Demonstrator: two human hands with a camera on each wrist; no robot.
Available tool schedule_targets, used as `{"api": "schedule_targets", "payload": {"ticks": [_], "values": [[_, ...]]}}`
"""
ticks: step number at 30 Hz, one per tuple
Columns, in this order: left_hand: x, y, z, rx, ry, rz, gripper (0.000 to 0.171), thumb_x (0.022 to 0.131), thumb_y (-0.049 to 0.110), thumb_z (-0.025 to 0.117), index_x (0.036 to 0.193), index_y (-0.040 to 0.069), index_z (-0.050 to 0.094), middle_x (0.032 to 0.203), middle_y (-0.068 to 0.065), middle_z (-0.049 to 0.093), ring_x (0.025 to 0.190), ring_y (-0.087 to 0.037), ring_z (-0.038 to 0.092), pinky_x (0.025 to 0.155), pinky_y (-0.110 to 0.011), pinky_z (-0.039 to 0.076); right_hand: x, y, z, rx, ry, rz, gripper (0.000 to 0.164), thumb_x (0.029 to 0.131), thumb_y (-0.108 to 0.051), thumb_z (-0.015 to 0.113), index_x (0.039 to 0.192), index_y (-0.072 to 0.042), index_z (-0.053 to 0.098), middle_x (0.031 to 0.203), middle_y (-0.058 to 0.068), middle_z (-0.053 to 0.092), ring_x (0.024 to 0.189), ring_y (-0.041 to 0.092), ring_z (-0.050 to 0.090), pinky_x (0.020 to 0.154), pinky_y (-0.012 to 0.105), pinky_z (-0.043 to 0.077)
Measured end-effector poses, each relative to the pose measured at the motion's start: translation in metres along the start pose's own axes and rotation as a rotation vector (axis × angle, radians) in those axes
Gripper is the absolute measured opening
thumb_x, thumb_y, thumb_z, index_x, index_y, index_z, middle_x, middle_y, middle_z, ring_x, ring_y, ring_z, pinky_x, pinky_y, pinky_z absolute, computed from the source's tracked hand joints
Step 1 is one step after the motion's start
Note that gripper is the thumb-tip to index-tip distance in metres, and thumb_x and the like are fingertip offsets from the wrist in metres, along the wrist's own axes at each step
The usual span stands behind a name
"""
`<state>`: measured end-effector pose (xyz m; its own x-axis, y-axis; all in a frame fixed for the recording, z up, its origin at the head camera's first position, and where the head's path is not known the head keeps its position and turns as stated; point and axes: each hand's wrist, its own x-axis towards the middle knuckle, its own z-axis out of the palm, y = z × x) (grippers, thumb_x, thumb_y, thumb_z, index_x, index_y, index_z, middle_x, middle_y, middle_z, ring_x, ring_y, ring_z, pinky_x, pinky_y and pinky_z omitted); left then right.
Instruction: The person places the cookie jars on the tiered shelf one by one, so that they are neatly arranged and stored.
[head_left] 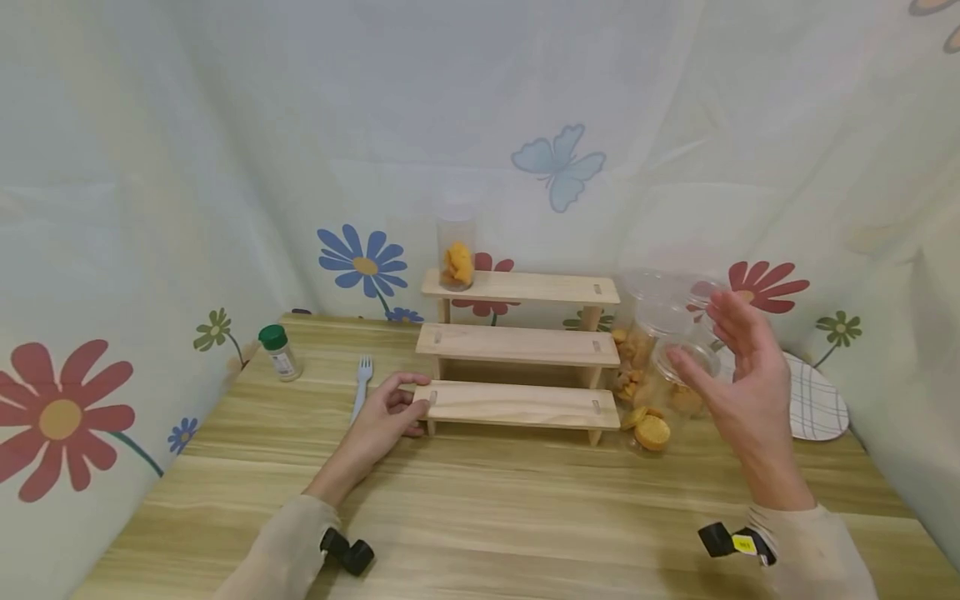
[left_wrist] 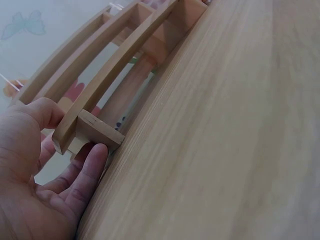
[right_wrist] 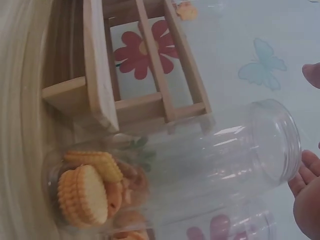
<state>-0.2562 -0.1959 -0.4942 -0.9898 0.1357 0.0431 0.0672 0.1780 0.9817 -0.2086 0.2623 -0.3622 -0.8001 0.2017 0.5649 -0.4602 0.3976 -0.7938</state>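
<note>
A three-step wooden shelf (head_left: pixel 517 343) stands on the table, its lowest step toward me. My left hand (head_left: pixel 390 414) grips the left end of that step; in the left wrist view its fingers (left_wrist: pixel 92 162) touch the leg under the plank. Right of the shelf, tall clear jars stand close together. The front jar (right_wrist: pixel 220 150) has round ridged biscuits (head_left: pixel 651 432) at its bottom. My right hand (head_left: pixel 750 392) is raised beside the jar tops, thumb and fingers apart with nothing between them. In the right wrist view, its fingertips (right_wrist: pixel 305 172) are right at the front jar's rim.
Another clear jar (head_left: pixel 457 250) with orange snacks stands on the top step's left end. Left of the shelf lie a pale blue fork (head_left: pixel 363 385) and a green-capped shaker (head_left: pixel 280 353), which stands upright. A checked white mat (head_left: pixel 817 396) is behind the right hand. Printed curtains enclose the table.
</note>
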Motion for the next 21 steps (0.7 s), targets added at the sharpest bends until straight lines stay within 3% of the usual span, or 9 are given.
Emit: {"api": "schedule_targets", "payload": {"ticks": [7,14,21], "values": [[-0.001,0.002,0.003,-0.001,0.004,0.001,0.039,0.11,0.015,0.072,0.147,0.011,0.062,0.116,-0.019,0.071,0.099,-0.027,0.074,0.08,-0.037,0.069,-0.013,0.016,0.0,0.008,0.003,0.032,0.089,0.089,0.01,0.088,0.166,-0.012,0.047,0.16,0.003,0.058,0.146,0.015,0.054,0.122,0.015,0.041],[0.0,0.002,0.003,-0.003,0.009,0.003,0.037,0.11,0.014,0.072,0.146,0.011,0.064,0.114,-0.019,0.071,0.097,-0.027,0.074,0.078,-0.037,0.069,-0.023,0.034,0.002,0.039,-0.018,0.074,0.09,0.09,0.009,0.087,0.167,-0.007,0.045,0.161,0.013,0.053,0.145,0.011,0.051,0.122,0.013,0.039],[-0.001,0.0,0.0,0.007,0.008,0.007,0.038,0.11,0.016,0.072,0.147,0.011,0.063,0.116,-0.021,0.071,0.098,-0.027,0.074,0.079,-0.037,0.07,-0.033,0.05,0.008,0.071,-0.037,0.088,0.094,0.087,0.014,0.088,0.167,-0.009,0.045,0.153,0.009,0.06,0.137,0.009,0.058,0.111,0.012,0.044]]}}
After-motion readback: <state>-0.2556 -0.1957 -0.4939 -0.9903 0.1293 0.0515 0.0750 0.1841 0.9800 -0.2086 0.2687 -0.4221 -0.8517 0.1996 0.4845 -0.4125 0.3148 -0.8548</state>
